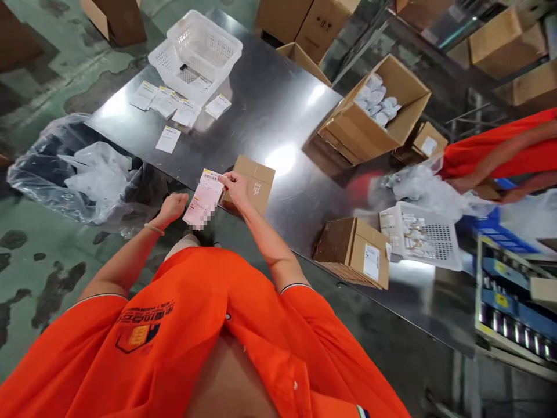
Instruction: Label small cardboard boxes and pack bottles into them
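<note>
A pink paper slip with a yellow top edge hangs over the near edge of the steel table. My right hand pinches its upper right corner. My left hand is curled closed beside the slip's lower left edge; whether it grips the slip I cannot tell. Just behind my right hand a small closed cardboard box lies flat on the table.
Several white paper slips lie before an empty white basket. An open carton of white wrapped items, a closed box and a white tray sit right. Another person's arm in an orange sleeve reaches in. A plastic bag lies at left.
</note>
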Action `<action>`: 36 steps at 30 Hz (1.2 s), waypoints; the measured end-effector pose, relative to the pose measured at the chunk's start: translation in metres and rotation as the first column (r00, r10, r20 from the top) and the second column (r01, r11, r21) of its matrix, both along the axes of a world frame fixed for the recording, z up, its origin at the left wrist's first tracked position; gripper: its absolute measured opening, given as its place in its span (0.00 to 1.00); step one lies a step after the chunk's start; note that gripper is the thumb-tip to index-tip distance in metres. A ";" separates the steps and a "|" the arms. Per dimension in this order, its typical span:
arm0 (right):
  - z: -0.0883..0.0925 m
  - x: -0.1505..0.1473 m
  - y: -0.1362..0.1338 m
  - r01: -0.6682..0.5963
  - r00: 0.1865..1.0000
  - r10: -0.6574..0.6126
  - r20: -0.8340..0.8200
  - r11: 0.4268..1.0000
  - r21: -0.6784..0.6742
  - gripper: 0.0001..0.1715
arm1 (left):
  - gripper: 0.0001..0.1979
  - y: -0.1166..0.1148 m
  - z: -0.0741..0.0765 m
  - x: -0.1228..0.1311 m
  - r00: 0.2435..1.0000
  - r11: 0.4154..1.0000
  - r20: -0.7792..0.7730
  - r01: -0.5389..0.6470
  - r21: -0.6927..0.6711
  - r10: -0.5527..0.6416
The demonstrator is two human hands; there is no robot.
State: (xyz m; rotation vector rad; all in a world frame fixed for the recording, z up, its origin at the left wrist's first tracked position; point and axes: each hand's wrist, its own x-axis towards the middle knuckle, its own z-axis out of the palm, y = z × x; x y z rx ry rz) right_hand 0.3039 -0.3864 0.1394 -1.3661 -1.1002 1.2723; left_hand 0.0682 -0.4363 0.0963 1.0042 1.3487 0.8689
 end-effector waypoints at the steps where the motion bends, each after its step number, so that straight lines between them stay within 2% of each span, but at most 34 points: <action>1: -0.002 -0.003 -0.003 0.000 1.000 -0.001 -0.007 1.000 -0.008 0.23 | 0.10 0.000 0.002 0.003 1.000 0.999 -0.015 -0.008 0.047 0.009; 3: -0.005 -0.007 -0.008 0.005 1.000 -0.005 -0.010 1.000 -0.025 0.22 | 0.08 0.002 0.005 0.012 1.000 0.993 0.027 0.001 0.119 -0.005; 5: -0.005 -0.010 -0.011 0.029 1.000 -0.029 -0.010 0.999 -0.040 0.21 | 0.11 0.003 0.006 0.022 0.996 0.989 0.091 0.007 0.146 -0.020; 8: -0.005 -0.012 -0.014 0.109 0.994 -0.109 -0.006 0.993 -0.048 0.19 | 0.13 0.006 0.005 0.029 0.989 0.992 0.150 -0.010 0.124 -0.009; 12: -0.006 -0.012 -0.020 0.178 0.983 -0.178 0.040 0.984 -0.014 0.20 | 0.12 0.013 0.005 0.025 0.984 0.995 0.177 0.001 0.096 -0.018; 15: -0.006 -0.014 -0.024 0.212 0.973 -0.212 0.091 0.977 0.015 0.21 | 0.11 0.020 0.007 0.020 0.987 0.994 0.157 -0.003 0.109 -0.014; 19: -0.006 -0.014 -0.025 0.264 0.957 -0.265 0.116 0.964 0.023 0.18 | 0.11 0.032 0.011 0.019 0.993 0.988 0.099 0.054 0.144 -0.068; 26: -0.009 -0.009 -0.020 0.336 0.929 -0.344 0.135 0.938 0.081 0.15 | 0.08 0.051 0.020 0.018 0.989 0.943 -0.105 0.133 0.305 -0.105; 29: -0.007 0.001 -0.023 0.260 0.948 -0.275 0.158 0.959 0.108 0.16 | 0.09 0.059 0.026 0.008 0.982 0.935 -0.063 0.190 0.298 -0.180; 32: -0.002 0.015 -0.034 0.058 0.968 -0.114 0.222 0.968 0.245 0.17 | 0.11 0.063 0.033 -0.006 0.934 0.917 0.059 0.331 0.220 -0.352; 34: 0.002 0.022 -0.044 -0.058 0.948 -0.069 0.312 0.923 0.380 0.17 | 0.15 0.062 0.038 -0.010 0.843 0.860 0.170 0.496 0.124 -0.510; 36: 0.004 0.023 -0.054 -0.126 0.903 -0.096 0.418 0.872 0.472 0.17 | 0.23 0.056 0.041 -0.004 0.749 0.787 0.261 0.612 0.080 -0.609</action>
